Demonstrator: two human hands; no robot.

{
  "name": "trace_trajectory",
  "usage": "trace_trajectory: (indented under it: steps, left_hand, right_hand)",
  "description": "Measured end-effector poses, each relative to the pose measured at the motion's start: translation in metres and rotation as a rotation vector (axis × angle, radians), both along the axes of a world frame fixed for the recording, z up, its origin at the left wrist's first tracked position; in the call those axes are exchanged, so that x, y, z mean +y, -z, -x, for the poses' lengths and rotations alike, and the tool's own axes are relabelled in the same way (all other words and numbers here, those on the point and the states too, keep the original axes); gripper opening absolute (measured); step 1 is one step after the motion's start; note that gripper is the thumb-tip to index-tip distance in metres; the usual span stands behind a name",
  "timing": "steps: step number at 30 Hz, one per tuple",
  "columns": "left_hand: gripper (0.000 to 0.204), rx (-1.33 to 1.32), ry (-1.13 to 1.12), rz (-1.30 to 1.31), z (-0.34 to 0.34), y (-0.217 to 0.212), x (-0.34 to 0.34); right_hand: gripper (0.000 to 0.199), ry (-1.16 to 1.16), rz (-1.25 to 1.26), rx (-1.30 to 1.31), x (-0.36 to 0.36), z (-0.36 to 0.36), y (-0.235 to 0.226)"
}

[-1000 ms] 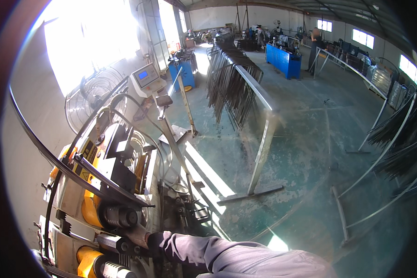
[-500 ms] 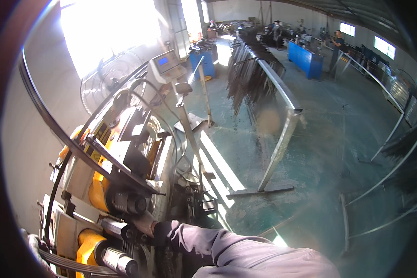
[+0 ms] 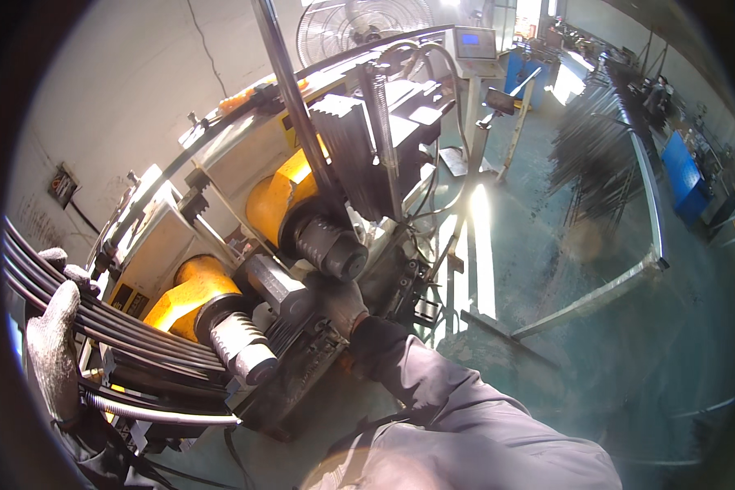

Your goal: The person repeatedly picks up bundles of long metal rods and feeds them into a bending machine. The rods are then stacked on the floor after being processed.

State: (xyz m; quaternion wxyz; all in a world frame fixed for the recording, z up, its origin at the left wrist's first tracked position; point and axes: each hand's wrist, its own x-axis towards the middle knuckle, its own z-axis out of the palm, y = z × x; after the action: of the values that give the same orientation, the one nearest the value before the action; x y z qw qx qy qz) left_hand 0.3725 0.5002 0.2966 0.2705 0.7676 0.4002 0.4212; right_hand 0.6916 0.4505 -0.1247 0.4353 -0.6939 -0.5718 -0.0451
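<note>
Several long dark metal rods [image 3: 106, 322], thin, smooth and slightly glossy, bundled side by side and curving in the fisheye from the far left edge toward the machine at centre. Gripped near their left end by the left hand [image 3: 53, 347], gloved in grey-white knit, fingers wrapped over the top of the bundle, thumb side hidden. Lower down, one lighter, silvery rod [image 3: 163, 415] just beneath the dark ones, running the same way. Right ends of the rods lost among the machine's parts beside a ribbed steel roller [image 3: 241, 347]. Right hand [image 3: 339, 302], also gloved, set against the dark middle of the bending machine [image 3: 220, 196] just below a black cylindrical head [image 3: 331, 249]; fingers curled inward, but closed on a part or only pressed against it: cannot tell. Grey sleeve [image 3: 465, 425] reaching in from the lower edge. Two yellow housings [image 3: 192, 286] on the machine, cream-coloured casing behind them, and one more long rod [image 3: 290, 98] slanting up and away to the top of the view. Behind, a round fan [image 3: 363, 20] near the wall and a small blue-lit control screen [image 3: 472, 39] on a post. To the right, green-tinted concrete floor [image 3: 596, 359], a metal rack [image 3: 629, 188] hung with dark bent rods, blurred, and blue cabinets [image 3: 684, 175] farther off.
</note>
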Motion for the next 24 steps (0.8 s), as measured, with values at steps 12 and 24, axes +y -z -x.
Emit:
trace_trajectory:
  steps: [12, 24]
  left_hand:
    - [0.044, -0.088, 0.022, 0.083, -0.002, 0.005, -0.011]
    - [0.041, -0.097, -0.025, 0.064, -0.003, 0.003, -0.011]
  right_hand:
    - [0.026, -0.200, -0.293, 1.102, 0.000, 0.009, 0.000]
    - [0.027, -0.256, -0.278, 1.329, -0.002, 0.009, -0.003]
